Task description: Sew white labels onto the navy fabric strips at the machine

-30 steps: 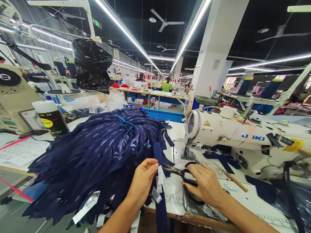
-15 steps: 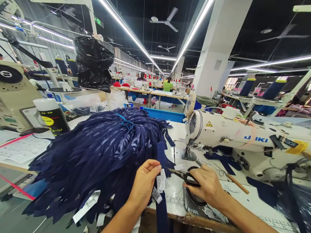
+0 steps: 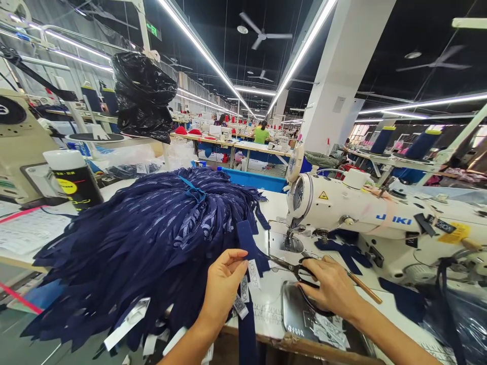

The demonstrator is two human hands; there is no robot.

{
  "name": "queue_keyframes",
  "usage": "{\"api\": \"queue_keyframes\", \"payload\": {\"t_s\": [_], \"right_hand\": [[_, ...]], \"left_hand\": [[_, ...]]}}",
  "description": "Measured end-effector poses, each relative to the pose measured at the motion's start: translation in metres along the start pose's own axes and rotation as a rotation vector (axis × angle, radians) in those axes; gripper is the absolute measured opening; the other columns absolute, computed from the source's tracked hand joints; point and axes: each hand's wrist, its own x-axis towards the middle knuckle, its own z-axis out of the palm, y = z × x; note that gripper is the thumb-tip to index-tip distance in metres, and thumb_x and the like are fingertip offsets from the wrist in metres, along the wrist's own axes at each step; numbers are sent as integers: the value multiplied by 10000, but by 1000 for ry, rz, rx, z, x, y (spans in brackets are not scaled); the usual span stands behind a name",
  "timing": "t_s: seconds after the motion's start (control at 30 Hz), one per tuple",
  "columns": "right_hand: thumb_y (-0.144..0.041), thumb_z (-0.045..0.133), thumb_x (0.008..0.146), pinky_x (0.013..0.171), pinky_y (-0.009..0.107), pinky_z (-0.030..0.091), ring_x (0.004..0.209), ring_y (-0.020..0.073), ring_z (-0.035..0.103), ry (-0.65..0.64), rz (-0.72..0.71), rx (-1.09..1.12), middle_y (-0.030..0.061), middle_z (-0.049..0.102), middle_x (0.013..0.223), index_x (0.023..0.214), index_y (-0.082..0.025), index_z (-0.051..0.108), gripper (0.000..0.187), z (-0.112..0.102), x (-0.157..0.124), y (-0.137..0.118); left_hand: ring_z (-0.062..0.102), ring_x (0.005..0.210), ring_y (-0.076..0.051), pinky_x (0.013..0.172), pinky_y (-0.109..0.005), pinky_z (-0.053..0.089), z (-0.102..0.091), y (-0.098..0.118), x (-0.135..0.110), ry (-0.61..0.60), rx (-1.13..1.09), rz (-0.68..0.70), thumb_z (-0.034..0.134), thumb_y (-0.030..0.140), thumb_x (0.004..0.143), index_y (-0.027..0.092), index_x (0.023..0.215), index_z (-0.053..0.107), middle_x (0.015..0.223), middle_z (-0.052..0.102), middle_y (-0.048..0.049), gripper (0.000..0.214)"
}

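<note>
My left hand [image 3: 222, 285] pinches a navy fabric strip [image 3: 246, 268] with white labels [image 3: 253, 274] sewn to it, at the front edge of the sewing table. My right hand [image 3: 333, 289] is closed on black-handled scissors [image 3: 294, 267], whose blades point left toward the strip but sit a little apart from it. A big heap of navy strips [image 3: 152, 243], tied with a blue band, fills the table to the left of my hands.
A white JUKI sewing machine [image 3: 353, 210] stands behind my right hand, with a wooden-handled tool [image 3: 363, 289] beside it. A black-labelled bottle [image 3: 74, 180] and another machine [image 3: 17, 147] stand at far left. A black bag [image 3: 142, 96] hangs above. Other people work at distant tables.
My right hand has drawn the scissors to the right, away from the labels. My left hand stays pinched on the strip. The view has shifted slightly.
</note>
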Motion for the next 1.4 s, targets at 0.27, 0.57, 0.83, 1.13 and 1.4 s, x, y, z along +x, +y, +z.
{"api": "queue_keyframes", "payload": {"t_s": [0.27, 0.57, 0.83, 1.13, 1.4], "right_hand": [[-249, 475, 754, 488, 232, 323, 604, 183, 585, -418, 298, 22, 17, 637, 671, 794, -209, 563, 105, 0, -29, 49], [-141, 453, 806, 627, 306, 360, 723, 193, 559, 13, 67, -59, 76, 611, 813, 886, -163, 566, 141, -12, 4, -2], [-169, 397, 849, 551, 284, 314, 603, 159, 423, 198, -92, 196, 46, 533, 722, 769, -154, 513, 142, -6, 64, -66], [-95, 304, 858, 517, 284, 250, 532, 141, 348, 259, -265, 164, 24, 453, 571, 624, -149, 454, 283, 3, 50, -75], [-83, 310, 853, 535, 272, 285, 501, 114, 329, 181, -361, 369, -4, 418, 535, 608, -160, 425, 281, -6, 19, -78]], "left_hand": [[599, 620, -128, 619, -212, 474, 0, -3, 0, -30, 61, 25, 671, 181, 563, 159, 731, 625, 622, 640, 3, 176], [601, 650, -141, 620, -209, 474, 4, -8, -2, -55, 199, 110, 642, 175, 591, 166, 724, 645, 664, 651, -11, 134], [605, 655, -140, 636, -219, 480, 3, -9, -5, -104, 278, 218, 609, 190, 622, 168, 740, 635, 671, 654, -1, 123], [577, 583, -126, 561, -208, 460, 6, -8, 1, -32, 140, 132, 661, 215, 569, 142, 606, 610, 597, 625, -5, 97], [529, 550, -81, 527, -164, 403, -3, -11, 13, 17, 68, 80, 672, 225, 569, 138, 648, 604, 574, 595, 23, 135]]}}
